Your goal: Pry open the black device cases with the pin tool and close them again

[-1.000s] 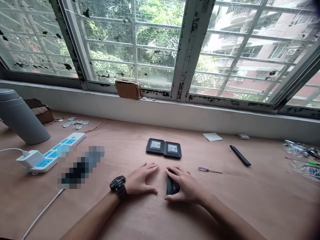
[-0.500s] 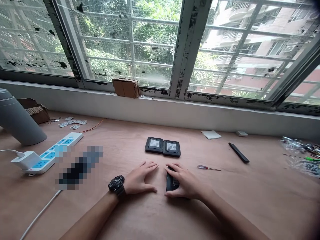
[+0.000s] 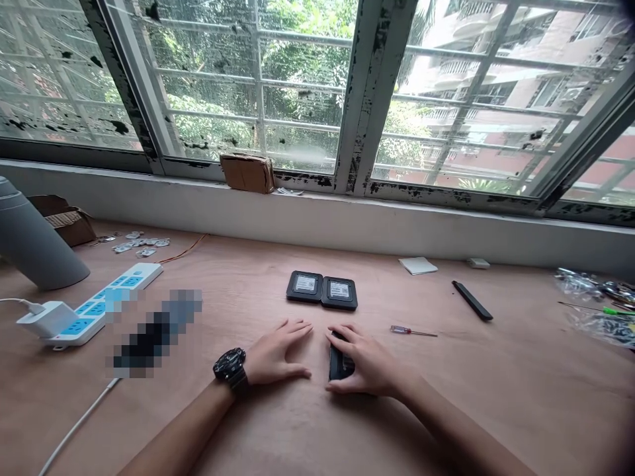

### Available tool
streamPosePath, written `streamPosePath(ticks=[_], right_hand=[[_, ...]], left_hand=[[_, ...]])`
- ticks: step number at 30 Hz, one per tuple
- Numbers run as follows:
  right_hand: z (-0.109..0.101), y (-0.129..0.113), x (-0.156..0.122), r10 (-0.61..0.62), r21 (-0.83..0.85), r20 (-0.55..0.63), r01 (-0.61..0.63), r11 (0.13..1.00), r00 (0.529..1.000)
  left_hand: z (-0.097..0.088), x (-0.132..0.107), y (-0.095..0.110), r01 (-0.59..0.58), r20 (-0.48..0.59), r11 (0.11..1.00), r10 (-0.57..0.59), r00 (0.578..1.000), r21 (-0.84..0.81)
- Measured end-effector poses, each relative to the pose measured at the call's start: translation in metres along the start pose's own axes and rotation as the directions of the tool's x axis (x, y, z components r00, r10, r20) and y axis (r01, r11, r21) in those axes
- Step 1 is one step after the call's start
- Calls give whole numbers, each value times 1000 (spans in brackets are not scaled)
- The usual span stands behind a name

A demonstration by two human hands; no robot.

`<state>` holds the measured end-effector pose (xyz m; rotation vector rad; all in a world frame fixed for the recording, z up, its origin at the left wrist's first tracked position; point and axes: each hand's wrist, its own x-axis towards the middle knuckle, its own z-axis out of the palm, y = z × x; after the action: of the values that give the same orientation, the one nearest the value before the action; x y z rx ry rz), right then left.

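Note:
My left hand (image 3: 276, 352) rests on the wooden table with its fingers stretched out and nothing in them. A black watch (image 3: 230, 367) is on that wrist. To its right, my right hand (image 3: 366, 360) grips a flat black rectangular case (image 3: 339, 362) by its far and near edges. Fingers and palm cover the case's right part. Beyond both hands, two flat black squarish pieces with white labels (image 3: 304, 283) (image 3: 338, 290) lie side by side, touching. A small screwdriver (image 3: 413, 331) with a clear and red handle lies right of my right hand.
At left stand a white power strip (image 3: 106, 297) with a charger and a large grey cylinder (image 3: 42, 238). A blurred-out dark object (image 3: 153, 337) lies near the cable. Toward the right are a black bar (image 3: 472, 301), white paper (image 3: 418, 266) and plastic bags (image 3: 602, 327). A window wall bounds the back.

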<state>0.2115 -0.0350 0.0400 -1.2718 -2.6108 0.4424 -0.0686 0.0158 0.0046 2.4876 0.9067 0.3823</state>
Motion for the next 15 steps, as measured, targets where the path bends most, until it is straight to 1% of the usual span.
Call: streamPosePath(ticks=[6,11,15], right_hand=[[2,0,0,-24,-31,-27,23,999,999],[1,-1,1,-41,-17,-37,40,999,998],[1,-3,0,-32,-15,-37,31,999,999]], left_hand=[[-3,0,3,-4,6,1000,4,1000,-2],[-4,0,4,20,16,1000,-20,1000,-5],[-4,0,5,31,22,1000,-31,999,2]])
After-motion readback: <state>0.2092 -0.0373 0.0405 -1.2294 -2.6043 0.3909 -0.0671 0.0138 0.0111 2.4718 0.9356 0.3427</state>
